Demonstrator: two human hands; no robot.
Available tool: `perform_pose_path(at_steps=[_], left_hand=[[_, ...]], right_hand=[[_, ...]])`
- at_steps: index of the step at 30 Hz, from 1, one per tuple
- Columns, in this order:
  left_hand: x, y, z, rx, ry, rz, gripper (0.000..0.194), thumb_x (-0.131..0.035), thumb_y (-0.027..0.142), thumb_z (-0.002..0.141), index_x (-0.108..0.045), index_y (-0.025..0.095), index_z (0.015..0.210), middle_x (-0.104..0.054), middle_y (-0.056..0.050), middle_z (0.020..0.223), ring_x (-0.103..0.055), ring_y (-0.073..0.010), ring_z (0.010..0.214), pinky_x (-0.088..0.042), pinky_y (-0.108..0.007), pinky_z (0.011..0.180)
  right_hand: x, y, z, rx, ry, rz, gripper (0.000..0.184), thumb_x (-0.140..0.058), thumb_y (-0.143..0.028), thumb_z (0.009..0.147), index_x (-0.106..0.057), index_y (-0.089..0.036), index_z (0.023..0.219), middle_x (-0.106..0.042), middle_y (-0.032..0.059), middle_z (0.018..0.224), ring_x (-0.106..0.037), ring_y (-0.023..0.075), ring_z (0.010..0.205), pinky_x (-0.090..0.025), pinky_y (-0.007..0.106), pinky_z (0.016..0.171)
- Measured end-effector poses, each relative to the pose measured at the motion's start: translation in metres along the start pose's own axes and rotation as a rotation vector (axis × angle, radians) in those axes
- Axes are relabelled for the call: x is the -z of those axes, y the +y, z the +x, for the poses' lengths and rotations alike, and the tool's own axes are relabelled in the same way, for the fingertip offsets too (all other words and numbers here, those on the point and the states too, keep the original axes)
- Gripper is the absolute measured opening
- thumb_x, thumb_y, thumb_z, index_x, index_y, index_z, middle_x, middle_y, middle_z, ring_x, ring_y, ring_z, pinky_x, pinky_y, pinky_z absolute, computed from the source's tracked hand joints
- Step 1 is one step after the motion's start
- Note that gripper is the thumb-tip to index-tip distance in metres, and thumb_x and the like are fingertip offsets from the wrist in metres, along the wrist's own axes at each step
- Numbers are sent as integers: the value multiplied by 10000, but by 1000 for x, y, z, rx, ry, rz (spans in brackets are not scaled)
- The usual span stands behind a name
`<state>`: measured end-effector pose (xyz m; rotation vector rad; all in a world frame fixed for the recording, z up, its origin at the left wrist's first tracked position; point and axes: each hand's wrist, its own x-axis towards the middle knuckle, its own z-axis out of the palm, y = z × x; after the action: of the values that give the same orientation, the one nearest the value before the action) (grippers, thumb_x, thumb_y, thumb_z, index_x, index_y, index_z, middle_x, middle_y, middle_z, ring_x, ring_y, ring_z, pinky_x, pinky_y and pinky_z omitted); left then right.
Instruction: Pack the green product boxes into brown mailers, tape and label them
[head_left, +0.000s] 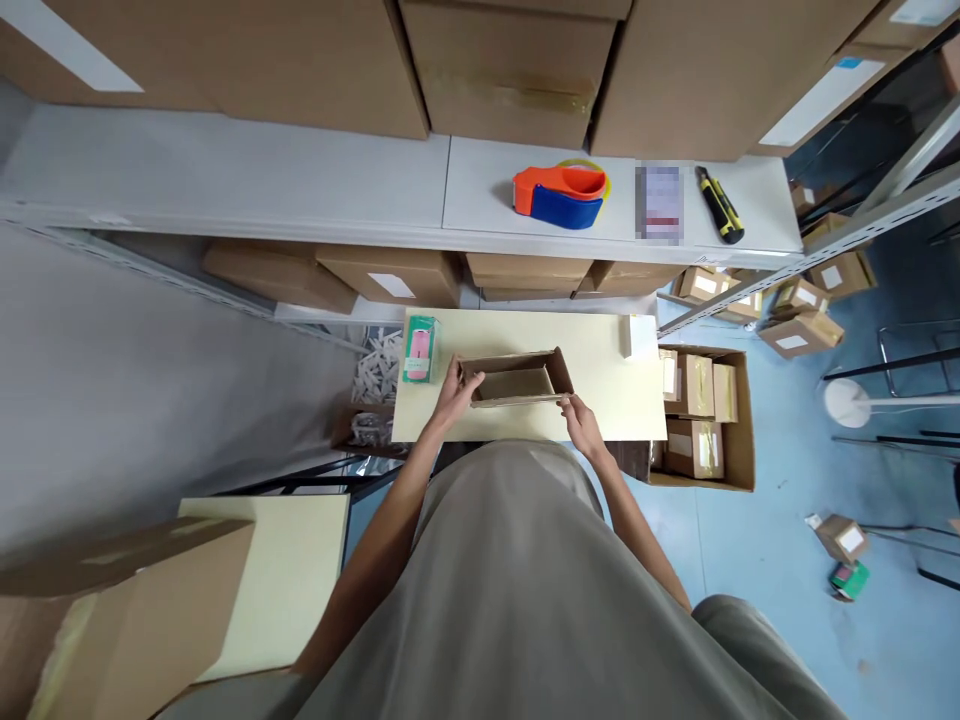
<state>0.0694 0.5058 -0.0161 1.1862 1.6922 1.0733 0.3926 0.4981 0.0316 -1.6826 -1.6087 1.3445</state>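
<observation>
An open cardboard box (517,384) stands on the pale yellow table (600,420) in front of me, its inside showing no contents. My left hand (453,393) grips the box's left end, with the thumb over the edge. At the near right corner, my right hand (580,420) pinches the cardboard with its fingers. A green box with a pink picture (419,350) lies on the table to the left of my left hand. Toward the table's right end is a small white box (639,337).
Above the table, a shelf (300,170) holds large cartons, an orange and blue tape dispenser (562,195) and a yellow-black utility knife (720,205). An open carton (739,430) with several small boxes stands at right. A big carton (150,600) sits at lower left.
</observation>
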Motion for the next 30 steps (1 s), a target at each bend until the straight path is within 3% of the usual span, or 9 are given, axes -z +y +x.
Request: perform_pose_path(at_steps=[3, 5, 9, 12, 15, 18, 23, 26, 30], left_hand=[[-1, 3, 0, 143, 24, -110, 796, -708, 574, 1030, -476, 198, 1692, -558, -237, 1729, -569, -377, 1611, -508, -561, 1307], [2, 3, -3, 185, 81, -138, 799, -770, 611, 980, -521, 184, 1608, -570, -264, 1693, -620, -397, 1549, -565, -576, 1244], [14, 8, -17, 111, 84, -120, 691, -838, 590, 908, -604, 219, 1441, -627, -225, 1595, -643, -381, 1508, -630, -556, 1155], [21, 16, -26, 12, -48, -16, 774, -861, 508, 887, -599, 266, 1573, -481, -195, 1773, -448, -390, 1690, -559, -549, 1253], [26, 26, -30, -46, -156, 72, 1003, -872, 414, 875, -438, 292, 1771, -354, -173, 1875, -342, -393, 1753, -473, -550, 1335], [28, 34, -32, -91, -210, 101, 1095, -864, 373, 893, -322, 290, 1841, -398, -161, 1858, -417, -382, 1714, -437, -518, 1365], [24, 42, -32, -97, -222, 170, 1132, -900, 376, 890, -312, 282, 1852, -516, -167, 1746, -504, -389, 1638, -438, -489, 1358], [20, 42, -30, -88, -216, 189, 1204, -942, 411, 863, -287, 258, 1861, -564, -190, 1678, -532, -416, 1591, -452, -511, 1339], [14, 42, -24, -46, -203, 160, 1325, -1006, 448, 796, -252, 258, 1868, -501, -202, 1742, -470, -453, 1625, -410, -550, 1362]], right_hand=[[12, -4, 5, -26, -6, -27, 755, -377, -889, 1047, -772, -246, 1019, -855, 150, 1080, -806, 339, 1034, -642, 474, 973], [20, -7, 15, -30, 16, 6, 797, -372, -919, 1033, -780, -242, 935, -859, 159, 1044, -813, 349, 1051, -643, 485, 989], [27, -18, 40, 23, -12, 48, 747, -598, -957, 910, -772, -237, 816, -849, 128, 916, -813, 323, 961, -672, 454, 917], [24, -28, 55, 24, -30, 74, 746, -703, -966, 831, -769, -223, 827, -834, 114, 868, -803, 287, 839, -692, 435, 822], [22, -33, 64, 4, -34, 136, 770, -725, -987, 803, -745, -218, 832, -818, 112, 872, -816, 280, 839, -708, 426, 778], [24, -34, 68, -24, -42, 213, 788, -766, -988, 761, -747, -215, 909, -828, 115, 983, -829, 273, 887, -721, 425, 794], [30, -30, 70, -46, -70, 271, 756, -806, -927, 782, -724, -215, 1023, -817, 106, 1088, -820, 233, 906, -706, 395, 829], [31, -28, 73, -58, -54, 253, 786, -743, -941, 830, -723, -219, 1141, -815, 107, 1104, -810, 224, 895, -691, 374, 814], [31, -28, 80, -68, -51, 225, 851, -628, -926, 930, -722, -199, 1362, -804, 109, 1102, -795, 215, 891, -680, 347, 790]])
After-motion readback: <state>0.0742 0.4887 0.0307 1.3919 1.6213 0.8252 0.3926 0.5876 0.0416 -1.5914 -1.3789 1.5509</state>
